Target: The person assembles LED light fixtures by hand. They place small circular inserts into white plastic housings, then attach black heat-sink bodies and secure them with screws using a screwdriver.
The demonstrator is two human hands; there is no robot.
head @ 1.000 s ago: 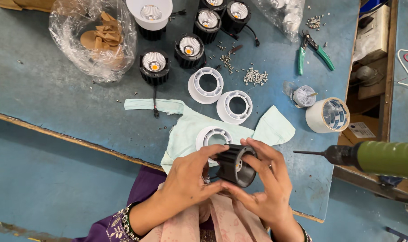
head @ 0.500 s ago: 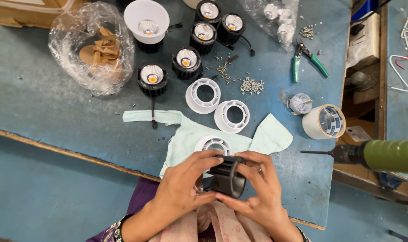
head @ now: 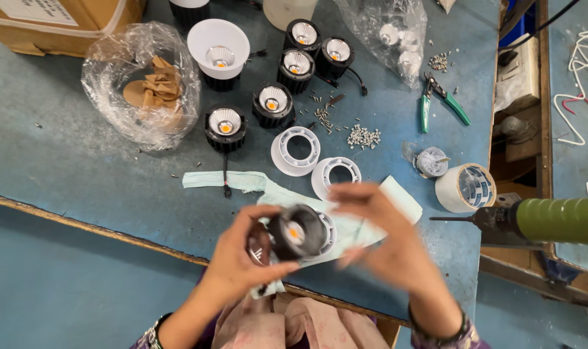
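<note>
Blue tabletop [head: 61, 161], scuffed, edge running diagonally below the hands. Cardboard box [head: 61, 19] at far left corner; crumpled clear bag [head: 142, 84] of brown card pieces beside it. Green-bodied power screwdriver [head: 539, 221] lies at right, bit pointing left. Pale green cloth [head: 255, 184] spread near the edge. Left hand [head: 242, 258]: fingers clamped on black downlight housing [head: 297, 232], lens facing up, above the cloth. Right hand [head: 387, 242] blurred just beside it, fingers apart, holding nothing. Two white trim rings [head: 295, 150] beyond. Loose screws [head: 363, 136] farther back.
</note>
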